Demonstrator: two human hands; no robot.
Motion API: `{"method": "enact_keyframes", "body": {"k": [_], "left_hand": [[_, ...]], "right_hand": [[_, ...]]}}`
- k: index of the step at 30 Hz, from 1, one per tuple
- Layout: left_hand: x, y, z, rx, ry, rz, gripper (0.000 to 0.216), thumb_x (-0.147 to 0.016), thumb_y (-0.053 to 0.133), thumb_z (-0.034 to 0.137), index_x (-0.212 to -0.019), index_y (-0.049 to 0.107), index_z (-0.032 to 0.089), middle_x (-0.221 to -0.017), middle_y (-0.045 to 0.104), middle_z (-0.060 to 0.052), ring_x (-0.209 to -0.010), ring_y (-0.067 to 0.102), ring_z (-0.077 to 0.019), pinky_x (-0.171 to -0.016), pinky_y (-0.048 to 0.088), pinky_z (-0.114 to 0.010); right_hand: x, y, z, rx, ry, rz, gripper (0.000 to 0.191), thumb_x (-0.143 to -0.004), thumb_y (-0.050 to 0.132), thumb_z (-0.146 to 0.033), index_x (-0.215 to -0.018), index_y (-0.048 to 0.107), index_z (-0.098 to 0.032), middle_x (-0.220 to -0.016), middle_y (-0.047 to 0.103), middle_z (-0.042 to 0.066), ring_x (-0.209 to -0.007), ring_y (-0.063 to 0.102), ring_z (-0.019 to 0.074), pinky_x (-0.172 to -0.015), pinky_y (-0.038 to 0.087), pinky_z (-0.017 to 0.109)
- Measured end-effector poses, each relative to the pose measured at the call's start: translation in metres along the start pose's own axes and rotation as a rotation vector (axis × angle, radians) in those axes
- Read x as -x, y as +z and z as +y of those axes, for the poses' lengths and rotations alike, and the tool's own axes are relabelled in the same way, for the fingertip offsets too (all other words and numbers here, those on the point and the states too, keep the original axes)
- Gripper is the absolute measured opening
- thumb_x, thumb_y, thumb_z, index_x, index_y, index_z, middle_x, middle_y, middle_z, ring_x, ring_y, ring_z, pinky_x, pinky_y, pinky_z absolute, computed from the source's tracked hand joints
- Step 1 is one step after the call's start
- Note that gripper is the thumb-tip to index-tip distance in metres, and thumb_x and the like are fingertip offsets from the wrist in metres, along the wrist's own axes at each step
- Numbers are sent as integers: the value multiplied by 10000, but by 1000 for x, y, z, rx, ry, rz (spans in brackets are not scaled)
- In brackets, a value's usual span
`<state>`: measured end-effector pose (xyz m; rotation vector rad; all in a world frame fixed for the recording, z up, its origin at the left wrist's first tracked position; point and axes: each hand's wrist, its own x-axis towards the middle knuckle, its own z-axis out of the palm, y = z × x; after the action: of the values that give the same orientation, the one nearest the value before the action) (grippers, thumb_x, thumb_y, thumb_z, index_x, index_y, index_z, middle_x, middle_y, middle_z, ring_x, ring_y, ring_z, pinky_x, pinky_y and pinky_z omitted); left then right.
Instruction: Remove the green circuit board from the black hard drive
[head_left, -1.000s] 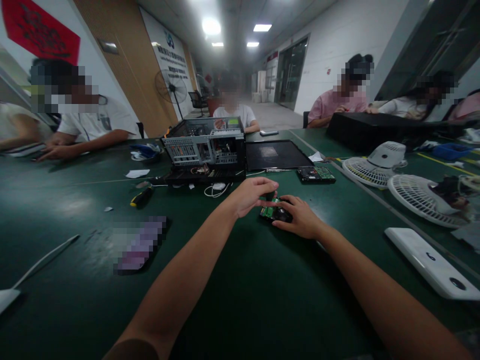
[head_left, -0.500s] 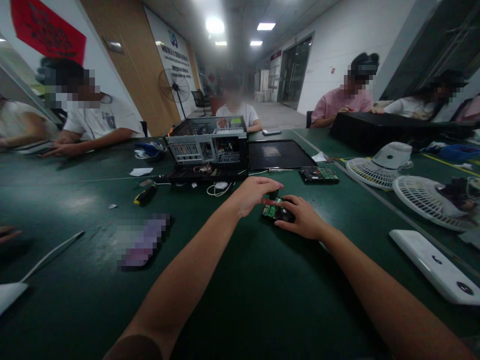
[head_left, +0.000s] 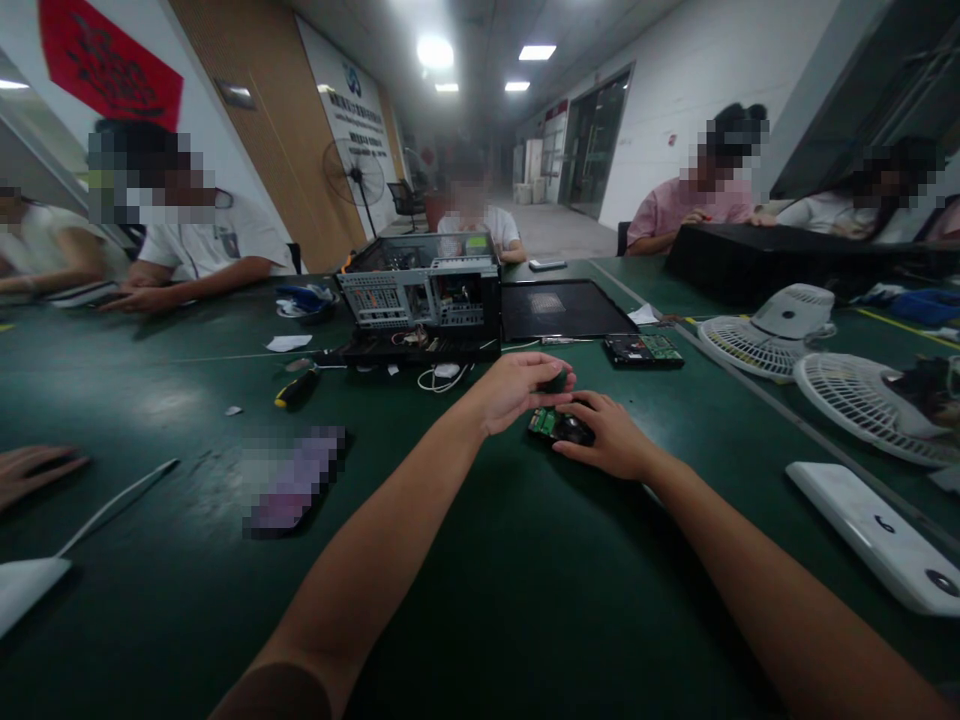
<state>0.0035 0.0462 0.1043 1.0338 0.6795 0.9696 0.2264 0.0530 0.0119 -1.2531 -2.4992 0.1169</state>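
Note:
A small green circuit board with a black part [head_left: 553,425] lies on the dark green table [head_left: 480,560], in front of an open computer case [head_left: 420,290]. My right hand [head_left: 611,435] rests on the board's right side, fingers curled over the black part. My left hand [head_left: 517,388] hovers at the board's far left edge, fingers bent and pinched round a small dark piece that I cannot make out. Both forearms reach in from the bottom of the view.
A black side panel [head_left: 562,310] and a second circuit board [head_left: 643,349] lie beside the case. A yellow-handled screwdriver [head_left: 296,387] is to the left. Two white fan grilles [head_left: 772,325] and a white panel [head_left: 874,535] sit right. Several people are seated round the table; another person's hand [head_left: 34,470] rests at far left.
My left hand's fingers have curled in from a stretched pose to a pinch over the board. Another person's hand has come into view at the far left. The camera shifted slightly.

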Motion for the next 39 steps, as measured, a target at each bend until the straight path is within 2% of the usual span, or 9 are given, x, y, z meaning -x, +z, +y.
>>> {"method": "enact_keyframes", "body": {"k": [9, 13, 17, 22, 24, 28, 30, 36, 39], "left_hand": [[-1, -1, -1, 33, -18, 17, 222, -1001, 540, 171, -881, 710, 94, -960, 713, -154, -941, 690, -209, -939, 583, -427], [-1, 0, -1, 17, -4, 1, 210, -988, 627, 268, -889, 693, 95, -941, 701, -135, -927, 679, -194, -935, 578, -416], [0, 0, -3, -60, 11, 14, 137, -907, 743, 213, -901, 664, 102, -928, 693, -105, -887, 674, -169, -890, 571, -370], [0, 1, -3, -56, 7, 50, 132, -916, 728, 214, -909, 636, 119, -931, 703, -114, -889, 673, -187, -849, 578, -396], [0, 0, -2, -68, 2, 51, 152, -910, 734, 249, -881, 650, 126, -944, 701, -112, -897, 661, -191, -831, 580, -398], [2, -2, 1, -165, 8, 80, 138, -894, 723, 271, -867, 735, 136, -1053, 692, -116, -913, 619, -184, -721, 551, -309], [3, -3, 2, -205, -7, 99, 132, -879, 718, 265, -886, 771, 145, -1095, 690, -121, -910, 603, -186, -700, 542, -301], [3, -3, 3, -122, -47, 65, 105, -858, 708, 229, -885, 739, 133, -880, 686, -109, -847, 633, -203, -774, 589, -411], [2, -2, 3, -88, -49, 88, 63, -862, 681, 183, -848, 695, 123, -819, 685, -103, -809, 652, -201, -795, 599, -439]], "right_hand": [[0, -3, -3, -14, 13, -23, 652, -867, 629, -668, -1410, 587, -310, -1458, 527, 134, -1291, 498, 388, -1032, 430, 585], [0, -3, -2, -19, 9, -27, 655, -870, 627, -667, -1414, 587, -305, -1458, 526, 139, -1287, 499, 390, -1035, 425, 587], [0, -2, -2, -16, 12, -22, 663, -864, 639, -666, -1418, 589, -305, -1467, 519, 139, -1289, 498, 387, -1033, 426, 576], [0, -2, -2, -12, 12, -34, 661, -876, 630, -659, -1435, 575, -310, -1477, 511, 135, -1294, 500, 380, -1038, 425, 571], [0, -2, -3, -10, 20, -35, 668, -873, 630, -663, -1438, 573, -310, -1477, 514, 137, -1300, 497, 384, -1040, 424, 578], [0, -4, -4, -1, 25, -31, 659, -864, 634, -674, -1400, 608, -293, -1472, 521, 142, -1320, 483, 390, -1052, 417, 582], [0, -4, -4, 3, 21, -41, 642, -867, 630, -673, -1386, 621, -296, -1472, 520, 140, -1317, 487, 389, -1050, 420, 580], [0, -4, -4, 5, 17, -36, 620, -872, 629, -662, -1380, 625, -308, -1475, 519, 133, -1319, 483, 385, -1052, 418, 579], [0, -5, -5, 5, 24, -43, 624, -870, 629, -664, -1377, 625, -302, -1470, 522, 132, -1314, 488, 382, -1050, 421, 572]]}}
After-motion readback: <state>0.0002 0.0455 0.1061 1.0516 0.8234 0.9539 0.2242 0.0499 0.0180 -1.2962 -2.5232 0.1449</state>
